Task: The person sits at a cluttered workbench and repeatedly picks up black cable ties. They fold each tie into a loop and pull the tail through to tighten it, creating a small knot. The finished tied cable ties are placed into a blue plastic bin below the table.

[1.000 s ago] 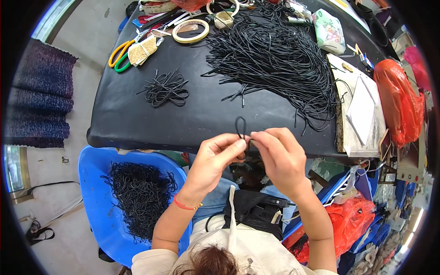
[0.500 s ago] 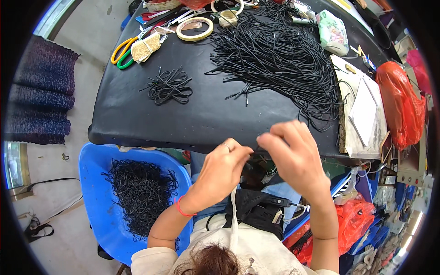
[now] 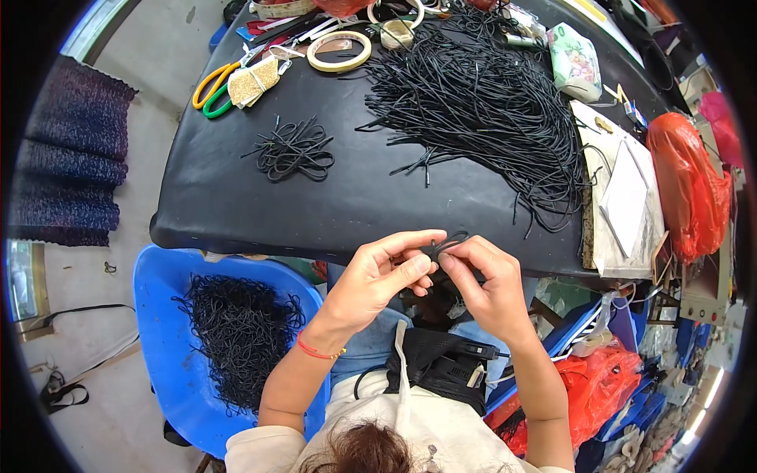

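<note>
Both of my hands meet at the table's front edge, over my lap. A short loop of black cord [image 3: 453,240] stands up between the fingertips. My right hand [image 3: 490,282] pinches the loop with thumb and forefinger. My left hand [image 3: 384,272] holds the cord's other side, thumb toward forefinger; its exact grip is partly hidden. On the black-covered table [image 3: 339,217], a small looped bunch of black cord [image 3: 292,150] lies to the left. Farther right spreads a large heap of loose black cords [image 3: 481,110].
A blue tub [image 3: 162,355] with tangled black cords stands left of my lap. Scissors [image 3: 211,91] and a tape roll [image 3: 339,51] lie at the far left of the table. A pale board [image 3: 631,197] and red plastic bag [image 3: 686,185] are at the right.
My hands have come together and turned, the right one lowering toward the left. A black cord loop now shows between the fingertips. The heap and bunch lie as before.
</note>
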The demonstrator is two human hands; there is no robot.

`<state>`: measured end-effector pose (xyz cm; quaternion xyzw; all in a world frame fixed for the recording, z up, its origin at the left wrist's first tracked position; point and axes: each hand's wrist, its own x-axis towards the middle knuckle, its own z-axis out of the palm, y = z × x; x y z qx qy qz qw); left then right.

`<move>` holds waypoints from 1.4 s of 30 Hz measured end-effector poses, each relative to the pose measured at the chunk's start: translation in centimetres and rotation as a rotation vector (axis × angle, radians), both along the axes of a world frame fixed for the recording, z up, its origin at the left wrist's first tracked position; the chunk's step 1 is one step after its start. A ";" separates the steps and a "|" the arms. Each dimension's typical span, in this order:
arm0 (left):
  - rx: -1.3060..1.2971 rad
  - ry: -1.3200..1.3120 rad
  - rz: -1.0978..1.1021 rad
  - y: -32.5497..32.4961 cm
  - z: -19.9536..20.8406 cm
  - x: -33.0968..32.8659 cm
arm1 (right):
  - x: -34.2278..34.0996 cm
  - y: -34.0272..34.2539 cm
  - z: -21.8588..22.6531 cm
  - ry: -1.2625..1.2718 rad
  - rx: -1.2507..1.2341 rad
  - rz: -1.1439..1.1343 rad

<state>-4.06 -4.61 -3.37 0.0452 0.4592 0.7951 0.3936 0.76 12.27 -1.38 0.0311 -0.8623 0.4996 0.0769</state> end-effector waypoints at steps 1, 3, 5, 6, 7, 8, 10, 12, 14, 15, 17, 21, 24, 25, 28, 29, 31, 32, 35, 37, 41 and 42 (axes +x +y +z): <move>-0.002 -0.004 -0.010 0.0 0.1 0.0 | 0.1 0.0 0.2 -0.020 0.009 0.000; -0.044 0.066 0.062 0.0 -0.3 0.0 | 0.2 -0.4 1.0 -0.057 0.027 0.002; -0.080 0.125 0.107 0.1 -0.4 0.1 | 1.1 -1.2 1.5 -0.133 -0.028 -0.052; -0.097 0.150 0.115 0.2 -0.4 0.2 | 1.5 -1.3 1.3 -0.183 -0.154 -0.025; -0.113 0.174 0.124 0.3 -0.4 0.3 | 1.8 -1.3 1.2 -0.233 -0.281 0.003; -0.098 0.168 0.127 0.4 -0.3 0.4 | 1.7 -1.3 1.3 -0.279 -0.433 0.019; -0.051 0.132 0.149 0.4 -0.6 0.5 | 1.6 -1.3 1.5 -0.370 -0.739 0.052; -0.033 0.121 0.176 0.4 -0.4 0.6 | 1.6 -1.0 1.4 -0.397 -0.720 0.040; -0.042 0.130 0.200 0.6 -0.1 1.0 | 1.8 -0.8 0.9 -0.391 -0.697 -0.024; -0.025 0.131 0.211 0.7 -0.1 1.1 | 1.8 -0.9 0.7 -0.324 -0.636 -0.067; 0.009 0.132 0.234 0.9 -0.3 1.3 | 1.7 -1.8 0.4 -0.192 -0.515 -0.150; 0.027 0.058 0.419 2.2 -0.5 2.5 | 1.5 -2.5 0.2 -0.082 -0.247 -0.226; -0.081 0.220 0.578 3.3 -0.9 3.5 | 1.1 -3.4 0.5 0.046 -0.053 -0.299; -0.127 0.296 0.631 3.6 -1.1 3.7 | 1.0 -3.5 0.4 0.081 -0.017 -0.324; -0.137 0.314 0.616 3.4 -1.4 3.7 | 0.8 -3.2 -0.4 0.031 -0.159 -0.336; -0.126 0.293 0.588 3.1 -1.5 3.7 | 0.8 -2.9 -0.4 -0.057 -0.247 -0.325; -0.084 0.270 0.470 2.4 -1.2 3.2 | 0.7 -1.9 -0.1 -0.235 -0.421 -0.300; -0.087 0.287 0.409 1.9 -1.2 3.0 | 0.6 -1.8 0.4 -0.191 -0.229 -0.310; -0.238 0.439 0.259 1.1 -1.0 2.7 | 0.2 -0.8 0.4 -0.164 -0.106 -0.080; -0.374 0.546 0.140 0.7 -0.2 2.5 | 0.6 -0.4 -0.5 -0.239 -0.299 -0.068; -0.306 0.339 0.108 0.5 0.4 2.5 | 0.4 -1.1 0.1 -0.388 -0.635 -0.175; -0.301 0.365 0.113 0.6 0.5 2.4 | 0.4 -1.1 0.0 -0.376 -0.642 -0.184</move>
